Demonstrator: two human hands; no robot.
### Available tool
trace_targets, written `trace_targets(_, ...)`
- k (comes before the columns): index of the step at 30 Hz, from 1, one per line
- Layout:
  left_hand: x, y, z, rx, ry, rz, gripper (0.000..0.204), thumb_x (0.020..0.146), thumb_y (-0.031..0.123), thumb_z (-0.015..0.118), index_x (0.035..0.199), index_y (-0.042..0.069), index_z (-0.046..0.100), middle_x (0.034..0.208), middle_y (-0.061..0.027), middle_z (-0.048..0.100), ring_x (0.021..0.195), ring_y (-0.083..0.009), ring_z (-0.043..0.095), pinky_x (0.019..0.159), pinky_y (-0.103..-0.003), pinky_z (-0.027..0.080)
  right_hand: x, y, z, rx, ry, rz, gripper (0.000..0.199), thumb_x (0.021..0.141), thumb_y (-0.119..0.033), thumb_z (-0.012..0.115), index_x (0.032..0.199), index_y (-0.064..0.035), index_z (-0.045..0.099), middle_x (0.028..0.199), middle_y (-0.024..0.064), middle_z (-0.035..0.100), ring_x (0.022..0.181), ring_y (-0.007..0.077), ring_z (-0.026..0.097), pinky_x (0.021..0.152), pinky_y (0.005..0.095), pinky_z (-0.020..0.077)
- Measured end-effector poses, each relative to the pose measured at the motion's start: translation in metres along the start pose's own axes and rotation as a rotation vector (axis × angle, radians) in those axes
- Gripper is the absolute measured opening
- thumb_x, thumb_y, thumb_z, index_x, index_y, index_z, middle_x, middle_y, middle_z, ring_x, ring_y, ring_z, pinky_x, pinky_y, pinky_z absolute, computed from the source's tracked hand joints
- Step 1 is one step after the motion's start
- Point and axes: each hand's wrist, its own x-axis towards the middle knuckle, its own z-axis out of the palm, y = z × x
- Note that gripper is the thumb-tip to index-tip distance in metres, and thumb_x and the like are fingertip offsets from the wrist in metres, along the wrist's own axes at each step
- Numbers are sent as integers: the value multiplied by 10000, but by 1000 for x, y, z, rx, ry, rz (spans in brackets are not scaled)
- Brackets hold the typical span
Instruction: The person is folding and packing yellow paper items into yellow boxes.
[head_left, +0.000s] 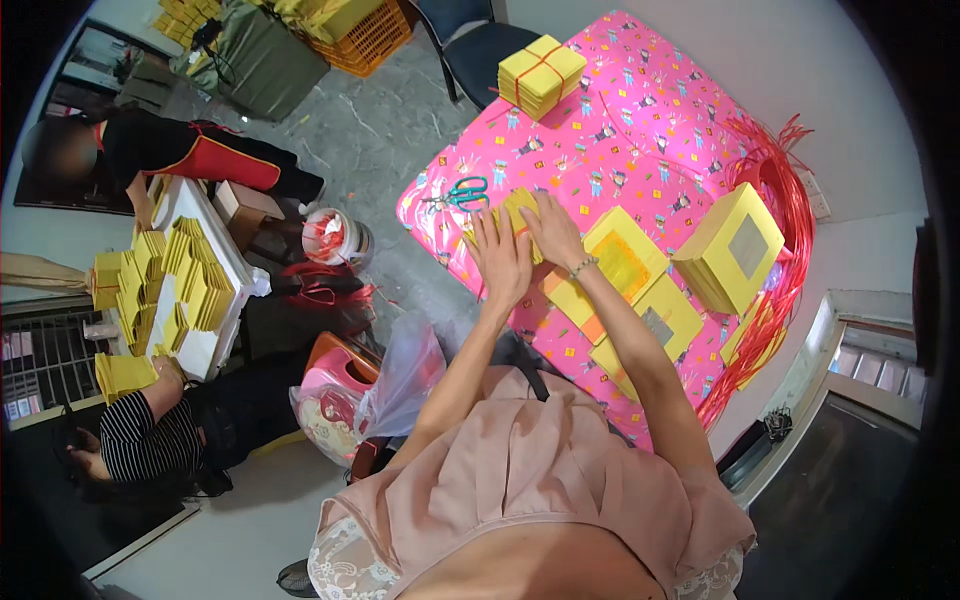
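Note:
My left hand [502, 250] lies with fingers stretched out on a small stack of yellow paper [518, 204] on the table. Beside it, my right hand [555, 234], with a beaded bracelet at the wrist, rests on the same stack with its fingers extended. Most of the stack is hidden under the hands; a bit of red shows between them. Teal-handled scissors [468, 193] lie just left of the stack. Right of my right hand are flat yellow paper piles, one with an orange-bordered gold square [624, 264], another with a grey square [657, 325].
A pink patterned cloth [660, 110] covers the table. On it stand a red-tied yellow bundle [541, 76], a tall yellow stack [728, 250] and red strings [790, 240]. Leftward are a bucket [335, 237], a plastic bag [410, 370], and two people at a white table [225, 325].

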Motion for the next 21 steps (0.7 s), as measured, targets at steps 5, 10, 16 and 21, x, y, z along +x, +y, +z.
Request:
trace_targets(5,-13,-51,0,-626,373,-234,574,993,372,430,1446,26,364,1512,-171,319,1423,-308,251,1148,-452,203,-28,17,-17,103,84,35,615,945,-442,531,1336,19,414,1258,256,512,1181,407,504,961,456,441)
trace_targets(10,-34,-100,40,-1562,9,-1095,467,1027,367,380,1397,88,444,1410,-106,486,1305,-259,445,1073,-380,353,-38,20,-21,350,-198,165,750,868,-457,664,1383,16,394,1318,229,508,1165,337,552,940,400,470)
trace_targets(16,-36,-84,54,-1699,-220,-917,544,981,523,437,1333,117,517,1307,-47,582,1213,-228,533,1013,-425,415,-38,21,-21,431,-189,166,651,859,-393,698,1335,-8,479,1218,167,617,1125,269,605,917,356,485)
trace_targets(21,-27,-72,46,-1638,-197,-810,602,968,567,434,1354,109,492,1291,-50,585,1148,-209,556,969,-395,430,-33,29,-20,538,-166,226,567,890,-308,684,1324,3,493,1179,127,635,1045,204,617,874,319,492)
